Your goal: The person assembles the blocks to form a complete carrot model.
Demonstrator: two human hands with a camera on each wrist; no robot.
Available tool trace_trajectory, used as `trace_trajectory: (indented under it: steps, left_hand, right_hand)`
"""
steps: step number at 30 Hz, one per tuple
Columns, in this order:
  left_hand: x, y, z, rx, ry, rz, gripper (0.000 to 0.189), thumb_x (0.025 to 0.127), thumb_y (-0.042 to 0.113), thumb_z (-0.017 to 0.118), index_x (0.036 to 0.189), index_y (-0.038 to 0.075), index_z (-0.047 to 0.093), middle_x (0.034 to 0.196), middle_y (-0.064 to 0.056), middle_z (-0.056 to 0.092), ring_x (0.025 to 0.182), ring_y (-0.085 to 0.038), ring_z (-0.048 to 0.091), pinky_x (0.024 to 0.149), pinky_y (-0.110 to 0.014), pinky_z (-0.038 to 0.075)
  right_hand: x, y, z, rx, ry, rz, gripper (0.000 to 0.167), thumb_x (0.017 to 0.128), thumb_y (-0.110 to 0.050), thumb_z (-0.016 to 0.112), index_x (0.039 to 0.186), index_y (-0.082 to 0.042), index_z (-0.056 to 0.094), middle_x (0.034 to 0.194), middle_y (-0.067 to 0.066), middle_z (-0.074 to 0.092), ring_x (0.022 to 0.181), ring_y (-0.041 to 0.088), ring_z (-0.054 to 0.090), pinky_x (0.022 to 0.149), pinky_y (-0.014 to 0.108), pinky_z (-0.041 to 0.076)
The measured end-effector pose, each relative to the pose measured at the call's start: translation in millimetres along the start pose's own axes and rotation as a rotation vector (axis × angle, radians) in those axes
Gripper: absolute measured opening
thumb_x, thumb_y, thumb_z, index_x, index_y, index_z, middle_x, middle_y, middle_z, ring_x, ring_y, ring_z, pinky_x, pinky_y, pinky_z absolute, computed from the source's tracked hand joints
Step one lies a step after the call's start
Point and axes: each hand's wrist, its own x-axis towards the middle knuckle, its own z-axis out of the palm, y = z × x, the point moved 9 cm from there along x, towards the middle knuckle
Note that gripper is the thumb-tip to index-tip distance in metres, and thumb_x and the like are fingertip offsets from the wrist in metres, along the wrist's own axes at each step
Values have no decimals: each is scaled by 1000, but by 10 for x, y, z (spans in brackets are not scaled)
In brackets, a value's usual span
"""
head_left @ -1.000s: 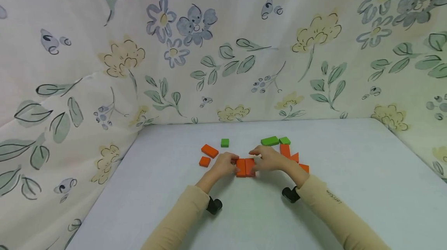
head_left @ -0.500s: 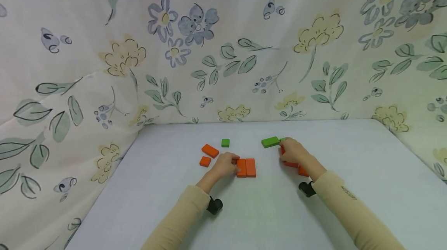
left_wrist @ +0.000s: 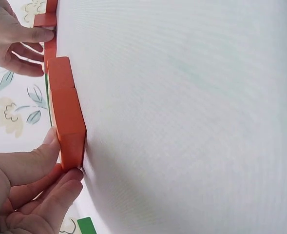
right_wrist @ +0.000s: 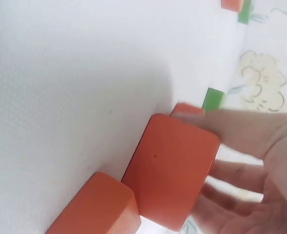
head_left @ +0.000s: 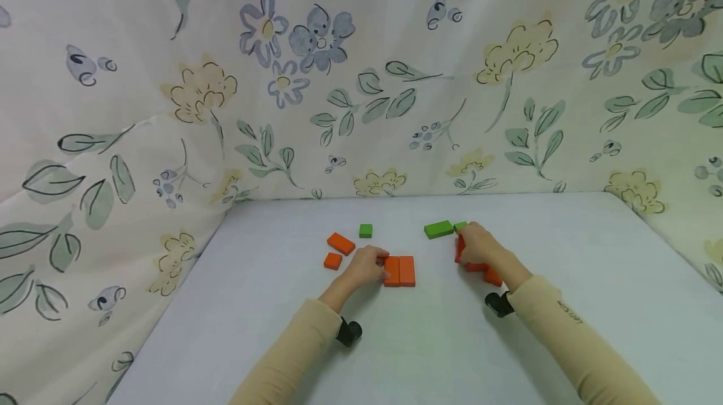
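Two orange blocks lie side by side at mid-table, the left block (head_left: 391, 272) touching the right block (head_left: 407, 271). My left hand (head_left: 363, 267) holds the left one by its side, thumb and fingertips against it in the left wrist view. Farther right, my right hand (head_left: 484, 250) reaches over a cluster of orange pieces. Its thumb and fingers are about an upright-lying orange block (head_left: 459, 249), partly covered by the hand. Nearer me in that cluster are an orange piece (right_wrist: 175, 168), whose flat face shows in the right wrist view, and another orange block (head_left: 493, 276).
Behind the right hand lie a long green block (head_left: 439, 229) and a partly hidden green block (head_left: 460, 225). At the left are a small green block (head_left: 366, 231), a slanted orange block (head_left: 341, 243) and a small orange block (head_left: 332, 261). Floral cloth (head_left: 339, 141) hangs behind the white table (head_left: 407, 355).
My right hand has left the right block of the middle pair and moved right to the orange cluster, where it has closed about a block. My left hand has stayed at the left block.
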Motion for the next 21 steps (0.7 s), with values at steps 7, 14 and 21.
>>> trace_trajectory:
  steps: [7,14,21]
  left_hand:
    - [7,10,6,15,5,-3,44,82,-2,74,123,-9,61,116,-19,64,101,-28,58,90,-40,49]
    - [6,14,1,10,2,-8,44,81,-2,75,122,-9,61,115,-19,65,99,-27,58,90,-40,50]
    - [-4,26,-6,1,8,-4,44,81,-3,75,122,-10,62,117,-20,65,101,-28,59,91,-40,50]
  right_hand:
    - [-12,-34,27,27,-47,31,45,71,-5,78,107,12,59,97,18,54,86,30,50,74,40,49]
    - [-44,-381,85,87,-35,-117,61,70,-8,82,122,12,57,106,16,61,90,28,50,77,40,50]
    - [-79,-601,177,105,-34,-222,50,67,-9,84,110,9,66,106,16,66,90,25,53,81,41,51]
